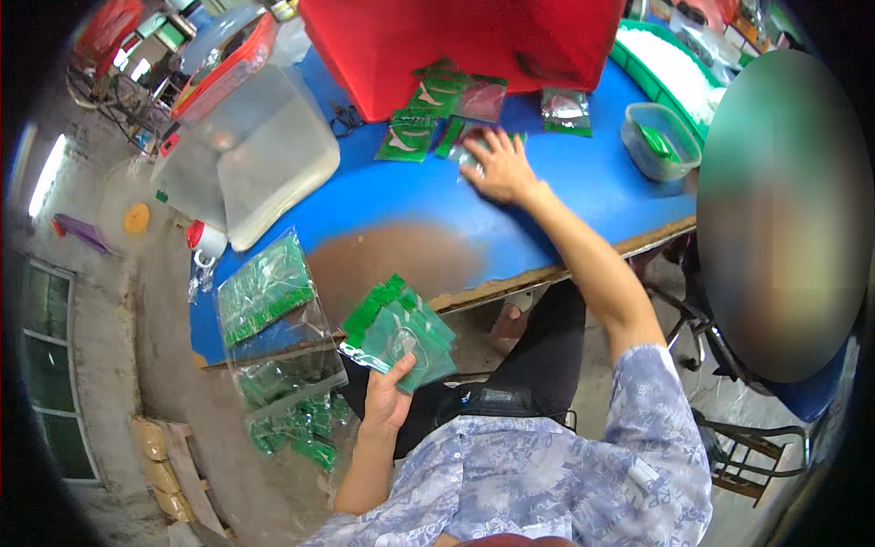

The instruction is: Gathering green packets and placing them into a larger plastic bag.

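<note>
My left hand (390,394) is closed round a fanned bunch of flat green-and-clear plastic packets (399,334), thumb on top, just off the table's front edge. Farther out, my right hand (499,167) is spread over a small packet (469,162) on the blue tabletop, fingers apart, partly covering it. Beside it lie several loose packets (407,136) with green bands, some showing a white curved shape. One more packet (567,110) lies to the right. At the left, a large clear bag (266,289) filled with similar green packets hangs over the table edge.
A red bin (456,41) stands behind the loose packets. At right are a clear tub (658,146) with green packets and a green tray (629,59) of white pieces. Left stands a translucent plastic box (273,150). More packets (305,428) show below the bag. A blurred person sits at right.
</note>
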Motion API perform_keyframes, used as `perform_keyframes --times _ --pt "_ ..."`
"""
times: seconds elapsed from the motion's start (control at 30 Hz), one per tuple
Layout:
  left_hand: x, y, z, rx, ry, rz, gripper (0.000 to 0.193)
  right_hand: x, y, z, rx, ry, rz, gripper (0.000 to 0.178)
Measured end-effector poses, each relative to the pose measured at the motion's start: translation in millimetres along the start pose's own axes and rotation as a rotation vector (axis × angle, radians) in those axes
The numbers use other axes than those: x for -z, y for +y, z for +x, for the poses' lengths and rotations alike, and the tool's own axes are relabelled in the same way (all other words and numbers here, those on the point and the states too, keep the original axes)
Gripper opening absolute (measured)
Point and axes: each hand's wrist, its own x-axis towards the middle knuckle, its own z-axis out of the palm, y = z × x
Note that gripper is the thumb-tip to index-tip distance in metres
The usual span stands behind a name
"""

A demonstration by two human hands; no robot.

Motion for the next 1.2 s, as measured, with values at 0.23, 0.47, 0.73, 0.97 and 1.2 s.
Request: perform_keyframes --times 0.23,0.47,0.73,0.97,1.2 --pt "10 3 9 -0.034 -0.067 -0.076 0.058 33 -94 -91 0.018 0.140 0.167 0.064" --pt "10 18 13 -0.063 -0.130 -0.056 0.055 72 -109 -171 0.334 -0.143 0.065 0.052" --pt "10 -6 13 -0.066 -0.091 -0.215 0.049 62 -75 -105 0.258 0.177 0.091 0.038" --pt "9 -12 8 -0.009 -0.094 -0.292 0.045 84 -145 -111 0.646 -0.622 0.427 0.032" --pt "22 -3 7 -0.025 -0.103 -0.216 0.053 8 -109 53 0.253 0.228 0.178 0.067"
